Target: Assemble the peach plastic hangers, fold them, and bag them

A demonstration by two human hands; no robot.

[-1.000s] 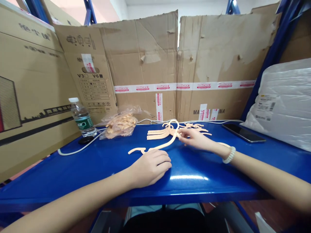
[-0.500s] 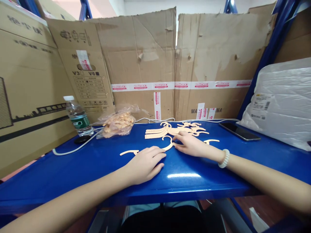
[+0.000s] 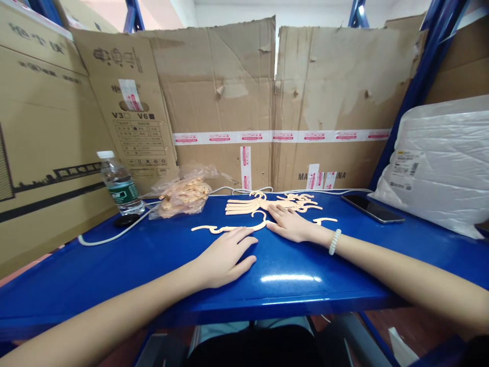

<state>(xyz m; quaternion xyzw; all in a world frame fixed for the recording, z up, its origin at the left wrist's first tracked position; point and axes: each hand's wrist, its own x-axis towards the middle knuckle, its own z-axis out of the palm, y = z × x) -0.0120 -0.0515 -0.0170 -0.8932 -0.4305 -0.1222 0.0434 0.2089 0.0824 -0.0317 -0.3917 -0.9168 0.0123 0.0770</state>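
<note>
A cream-coloured hanger lies across the blue table, between and partly under both hands, its hook curling away from them. The left hand – loosely spread, gripping nothing – rests its fingertips by one arm; the right hand, outstretched and also without a grip, covers the other. Stacked hangers lie just beyond the right hand's fingers.
</note>
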